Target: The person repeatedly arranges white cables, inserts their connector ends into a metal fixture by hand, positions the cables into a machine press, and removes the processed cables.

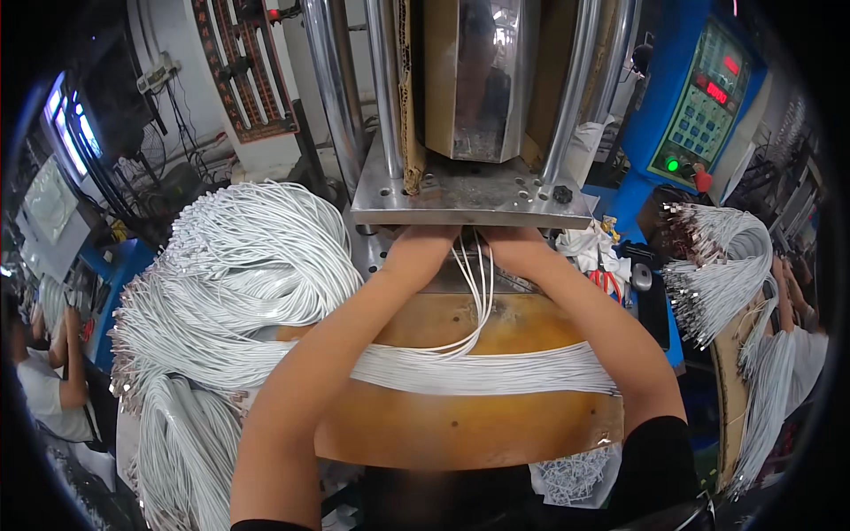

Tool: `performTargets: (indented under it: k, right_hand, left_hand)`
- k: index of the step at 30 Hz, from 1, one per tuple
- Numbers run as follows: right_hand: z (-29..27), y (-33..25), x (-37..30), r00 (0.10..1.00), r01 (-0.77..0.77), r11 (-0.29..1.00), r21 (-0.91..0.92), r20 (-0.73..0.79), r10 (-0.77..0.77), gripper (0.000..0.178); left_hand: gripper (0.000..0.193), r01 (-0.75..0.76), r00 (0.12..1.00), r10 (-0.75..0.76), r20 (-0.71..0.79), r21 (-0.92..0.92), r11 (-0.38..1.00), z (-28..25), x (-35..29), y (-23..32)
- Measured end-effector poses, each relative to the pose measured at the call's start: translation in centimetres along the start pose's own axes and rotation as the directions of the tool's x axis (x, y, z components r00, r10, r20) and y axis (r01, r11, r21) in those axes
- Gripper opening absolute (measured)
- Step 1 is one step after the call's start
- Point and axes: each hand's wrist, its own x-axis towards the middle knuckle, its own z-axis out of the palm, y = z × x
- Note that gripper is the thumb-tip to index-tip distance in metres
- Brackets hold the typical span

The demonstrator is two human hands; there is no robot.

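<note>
Both my hands reach in under the steel plate of a press. My left hand and my right hand are close together, with their fingers hidden beneath the plate. A few thin white cables rise between the hands and pass out of sight under it; whether the fingers grip them cannot be seen. These cables curve down to a flat row of white cables lying across a brown board below my wrists.
Large bundles of white cables are heaped at left. On the right stand a blue control box with a lit green button, red-handled pliers and another hanging cable bundle. A bin of white scraps sits below the board. Other people work at both sides.
</note>
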Motion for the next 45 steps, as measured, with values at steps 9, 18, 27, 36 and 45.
performTargets:
  k: [9,18,27,36,45]
  right_hand:
    - [-0.3,-1.1,0.8,0.982,-0.124,0.986,-0.112,0.128,0.138,0.038]
    - [-0.5,-0.1,-1.5,0.965,0.196,0.758,-0.622,-0.015,-0.261,0.034]
    - [-1.2,-0.5,-1.2,0.988,0.108,0.906,-0.41,-0.055,-0.142,0.033]
    - [5.7,0.4,2.3,0.96,-0.046,0.602,0.797,-0.131,0.247,0.026]
    - [0.0,-7.7,2.4,0.81,0.132,-0.579,0.805,0.25,0.531,0.027]
  left_hand:
    - [0.038,-0.068,0.975,0.073,-0.211,0.031,0.997,1.9,0.5,-0.8]
    - [0.037,0.118,0.993,-0.112,-0.037,0.208,0.971,2.4,-1.2,-0.4]
    - [0.039,0.234,0.957,-0.245,0.155,0.087,0.968,-2.1,-2.4,1.5]
    - [0.046,0.05,0.991,-0.007,0.131,-0.321,0.946,-16.0,-18.3,6.7]
    - [0.058,0.099,0.954,0.018,0.299,-0.371,0.923,-19.2,-24.2,8.2]
